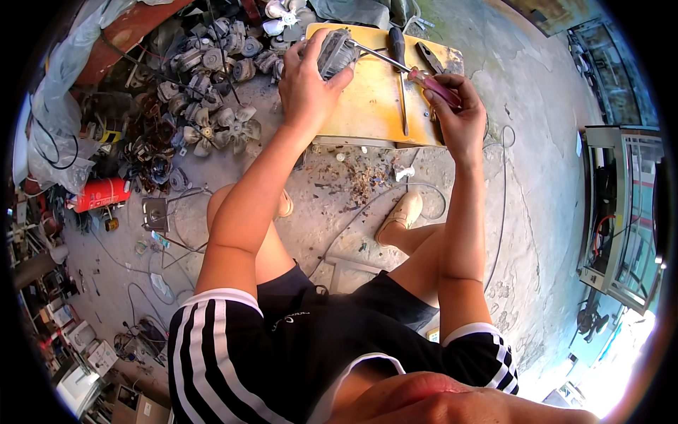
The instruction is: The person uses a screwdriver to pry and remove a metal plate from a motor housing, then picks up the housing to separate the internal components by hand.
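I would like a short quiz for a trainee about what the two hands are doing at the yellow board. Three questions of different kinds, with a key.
1. True or false: the left hand holds the small grey motor on the yellow board.
2. What does the right hand hold? A) hammer B) pink-handled screwdriver C) red canister
3. Fill in: a second screwdriver with a black handle lies ____ the hands.

Key: 1 true; 2 B; 3 between

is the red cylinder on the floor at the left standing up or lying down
Lying down: the red cylinder rests on its side on the floor, long axis roughly level, beside the scrap pile.
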`<state>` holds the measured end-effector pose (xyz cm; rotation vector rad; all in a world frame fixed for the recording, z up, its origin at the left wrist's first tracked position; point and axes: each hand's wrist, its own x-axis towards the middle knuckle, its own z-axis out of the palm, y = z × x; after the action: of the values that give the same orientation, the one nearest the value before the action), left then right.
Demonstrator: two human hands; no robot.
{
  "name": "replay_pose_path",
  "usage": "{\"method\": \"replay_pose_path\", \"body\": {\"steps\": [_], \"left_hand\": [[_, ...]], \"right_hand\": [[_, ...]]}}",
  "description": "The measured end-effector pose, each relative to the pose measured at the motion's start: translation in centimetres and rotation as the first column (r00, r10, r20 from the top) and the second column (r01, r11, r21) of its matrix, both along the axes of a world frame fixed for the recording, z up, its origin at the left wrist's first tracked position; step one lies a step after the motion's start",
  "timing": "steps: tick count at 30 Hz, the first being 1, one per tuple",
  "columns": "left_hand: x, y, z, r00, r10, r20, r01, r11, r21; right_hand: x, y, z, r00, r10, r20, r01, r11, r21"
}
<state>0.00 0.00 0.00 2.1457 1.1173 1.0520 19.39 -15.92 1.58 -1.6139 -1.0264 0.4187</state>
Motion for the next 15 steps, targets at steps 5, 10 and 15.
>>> {"method": "replay_pose_path", "body": {"steps": [5, 10, 15], "left_hand": [[0.0, -0.1, -0.2, 0.998, 0.044, -0.053, -0.041, 0.997, 0.067], [0.0, -0.2, -0.3, 1.000, 0.015, -0.011, -0.015, 0.999, 0.048], [0.2, -0.1, -0.2, 1.000, -0.005, 0.015, 0.004, 0.999, 0.043]], "right_hand": [[-0.2, -0.4, 3.7, 0.599, -0.055, -0.799, -0.251, 0.934, -0.253], [0.5, -1.0, 2.5, 0.729, 0.000, -0.684, -0.234, 0.940, -0.249], [0.1, -0.3, 0.8, 0.958, 0.097, -0.271, -0.093, 0.995, 0.025]]}}
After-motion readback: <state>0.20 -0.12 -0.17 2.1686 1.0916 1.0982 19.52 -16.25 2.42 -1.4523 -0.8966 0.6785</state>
